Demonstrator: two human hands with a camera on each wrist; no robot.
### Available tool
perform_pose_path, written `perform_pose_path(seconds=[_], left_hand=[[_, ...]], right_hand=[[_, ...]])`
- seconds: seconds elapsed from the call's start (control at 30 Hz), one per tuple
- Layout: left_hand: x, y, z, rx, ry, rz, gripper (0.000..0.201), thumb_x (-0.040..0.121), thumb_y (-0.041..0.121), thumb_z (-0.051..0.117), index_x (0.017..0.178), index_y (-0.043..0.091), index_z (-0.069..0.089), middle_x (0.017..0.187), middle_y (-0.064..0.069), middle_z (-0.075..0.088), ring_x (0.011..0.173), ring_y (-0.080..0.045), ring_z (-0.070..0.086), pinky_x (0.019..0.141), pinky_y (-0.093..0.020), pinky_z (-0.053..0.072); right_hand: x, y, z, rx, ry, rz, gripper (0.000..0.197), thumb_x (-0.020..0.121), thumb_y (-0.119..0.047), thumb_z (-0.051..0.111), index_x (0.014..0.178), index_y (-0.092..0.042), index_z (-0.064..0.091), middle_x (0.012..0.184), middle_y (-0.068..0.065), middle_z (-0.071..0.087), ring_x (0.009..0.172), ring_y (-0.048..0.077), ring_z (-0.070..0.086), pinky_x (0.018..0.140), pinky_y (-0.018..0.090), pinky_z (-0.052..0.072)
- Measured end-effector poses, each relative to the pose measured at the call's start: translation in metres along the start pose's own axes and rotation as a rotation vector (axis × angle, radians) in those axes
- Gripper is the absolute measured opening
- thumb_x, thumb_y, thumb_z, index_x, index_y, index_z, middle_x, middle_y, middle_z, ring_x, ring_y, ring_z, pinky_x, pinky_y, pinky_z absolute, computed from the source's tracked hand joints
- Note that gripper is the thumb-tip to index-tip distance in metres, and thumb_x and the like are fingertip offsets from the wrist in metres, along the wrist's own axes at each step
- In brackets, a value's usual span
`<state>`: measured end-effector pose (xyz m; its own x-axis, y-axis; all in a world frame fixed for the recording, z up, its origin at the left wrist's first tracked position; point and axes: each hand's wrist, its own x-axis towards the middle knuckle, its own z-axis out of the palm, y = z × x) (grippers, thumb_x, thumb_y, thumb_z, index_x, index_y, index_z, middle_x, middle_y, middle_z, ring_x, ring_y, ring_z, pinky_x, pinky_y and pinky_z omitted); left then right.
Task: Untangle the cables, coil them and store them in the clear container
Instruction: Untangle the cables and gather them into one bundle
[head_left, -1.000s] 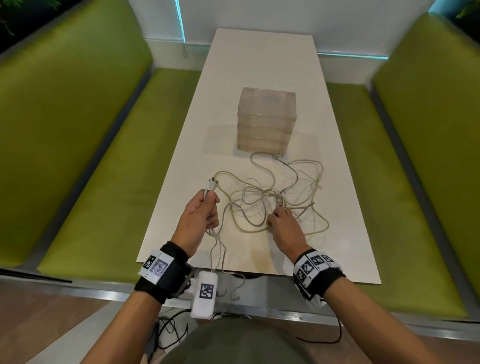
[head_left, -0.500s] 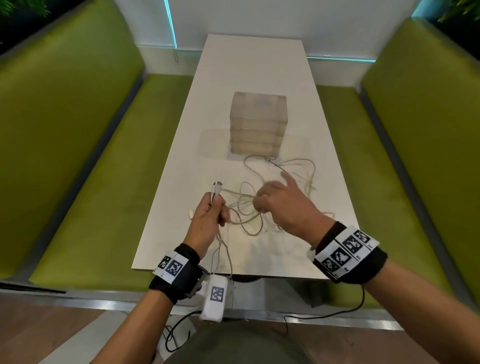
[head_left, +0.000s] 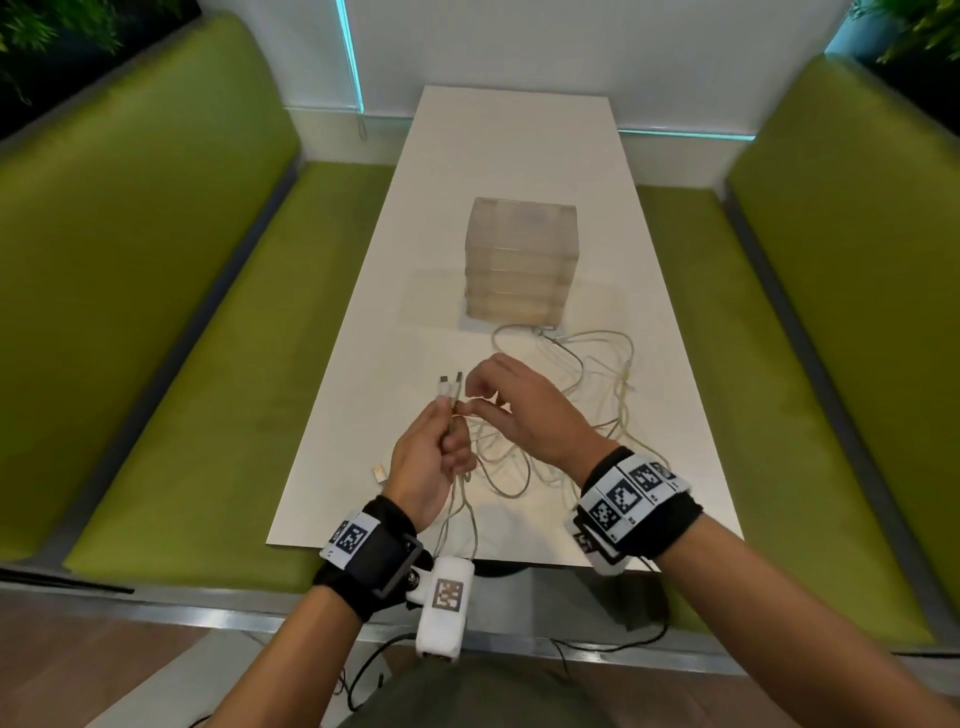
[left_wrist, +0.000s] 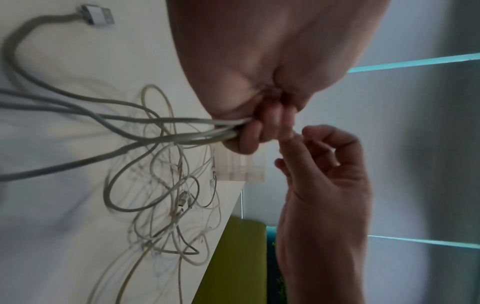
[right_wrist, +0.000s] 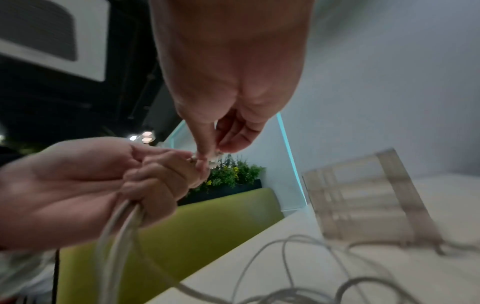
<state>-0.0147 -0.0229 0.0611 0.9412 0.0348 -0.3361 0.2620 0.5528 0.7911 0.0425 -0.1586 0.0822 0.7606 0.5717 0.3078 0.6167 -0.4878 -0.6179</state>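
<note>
Left hand (head_left: 431, 457) grips cable ends; right hand (head_left: 524, 410) pinches one. Cables (head_left: 571, 405) lie tangled on table (head_left: 509, 156); clear container (head_left: 521, 258) shut. Coiling, storing remain.

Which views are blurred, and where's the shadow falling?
Head view: sharp, wide-angle bowing at the benches; soft shadow left of the clear container. Left wrist view: cables smeared at the left edge, left hand soft. Right wrist view: container and table cables motion-blurred, right hand close and soft.
</note>
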Motion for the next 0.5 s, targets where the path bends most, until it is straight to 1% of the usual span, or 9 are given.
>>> perform_pose_path(seconds=[0.07,0.1,0.13,0.2,0.23,0.27,0.3,0.37,0.5], left_hand=[[0.002,0.003,-0.003,0.047,0.026,0.045,0.026,0.098,0.033,0.043,0.09,0.01,0.052,0.052,0.008,0.026,0.045,-0.007,0.021,0.048,-0.022,0.021],[0.003,0.006,-0.004,0.067,0.026,0.075,0.023,0.096,0.031,0.046,0.09,0.01,0.053,0.052,0.009,0.026,0.046,-0.007,0.022,0.048,-0.022,0.022],[0.005,0.009,-0.005,0.066,0.021,0.097,0.021,0.095,0.028,0.048,0.089,0.009,0.054,0.052,0.009,0.027,0.046,-0.007,0.023,0.048,-0.022,0.024],[0.007,0.016,-0.006,0.027,-0.001,0.112,0.022,0.097,0.027,0.044,0.085,0.01,0.053,0.05,0.009,0.027,0.045,-0.007,0.024,0.046,-0.021,0.025],[0.008,0.02,-0.006,0.0,-0.014,0.111,0.024,0.098,0.027,0.042,0.083,0.011,0.052,0.05,0.009,0.026,0.044,-0.007,0.023,0.045,-0.02,0.025],[0.01,0.023,-0.006,-0.024,-0.026,0.111,0.025,0.098,0.029,0.042,0.082,0.011,0.051,0.049,0.009,0.026,0.044,-0.008,0.023,0.045,-0.02,0.024],[0.01,0.027,-0.006,-0.039,-0.037,0.115,0.025,0.096,0.03,0.043,0.081,0.011,0.051,0.049,0.009,0.026,0.044,-0.008,0.022,0.045,-0.021,0.023],[0.008,0.035,-0.007,-0.041,-0.056,0.147,0.025,0.091,0.033,0.045,0.081,0.011,0.05,0.049,0.009,0.026,0.043,-0.007,0.022,0.045,-0.02,0.023],[0.0,0.06,-0.016,-0.074,-0.056,0.24,0.027,0.098,0.03,0.038,0.08,0.012,0.048,0.049,0.01,0.027,0.042,-0.006,0.021,0.043,-0.019,0.023]], right_hand=[[-0.005,0.003,0.008,0.246,0.131,0.207,0.013,0.089,-0.011,0.06,0.099,-0.016,0.054,0.096,-0.003,0.057,0.084,0.009,0.052,0.07,0.021,0.046],[-0.008,0.004,0.012,0.361,0.121,0.309,0.019,0.09,-0.006,0.056,0.105,-0.017,0.054,0.101,-0.004,0.059,0.085,0.01,0.054,0.072,0.021,0.046],[-0.011,0.005,0.015,0.42,0.018,0.389,0.028,0.09,-0.004,0.053,0.113,-0.019,0.053,0.108,-0.004,0.06,0.087,0.012,0.057,0.074,0.023,0.047],[-0.017,0.009,0.025,0.369,-0.325,0.434,0.036,0.09,-0.009,0.056,0.124,-0.023,0.051,0.111,-0.003,0.063,0.086,0.02,0.063,0.073,0.03,0.051],[-0.018,0.009,0.031,0.354,-0.444,0.421,0.034,0.091,-0.013,0.058,0.124,-0.021,0.053,0.105,-0.004,0.064,0.081,0.02,0.064,0.071,0.031,0.051],[-0.018,0.009,0.039,0.374,-0.505,0.406,0.029,0.091,-0.014,0.059,0.12,-0.015,0.056,0.095,-0.007,0.064,0.074,0.016,0.064,0.067,0.029,0.051],[-0.016,0.009,0.045,0.424,-0.506,0.402,0.023,0.091,-0.013,0.059,0.113,-0.009,0.059,0.087,-0.008,0.063,0.07,0.014,0.063,0.065,0.027,0.049],[-0.008,0.011,0.052,0.498,-0.421,0.423,0.016,0.091,-0.009,0.059,0.104,0.0,0.062,0.081,-0.005,0.062,0.066,0.013,0.06,0.061,0.024,0.047],[0.009,0.031,0.042,0.474,-0.249,0.43,0.011,0.089,-0.013,0.062,0.087,-0.004,0.068,0.075,0.001,0.064,0.063,0.01,0.058,0.06,0.023,0.047]])
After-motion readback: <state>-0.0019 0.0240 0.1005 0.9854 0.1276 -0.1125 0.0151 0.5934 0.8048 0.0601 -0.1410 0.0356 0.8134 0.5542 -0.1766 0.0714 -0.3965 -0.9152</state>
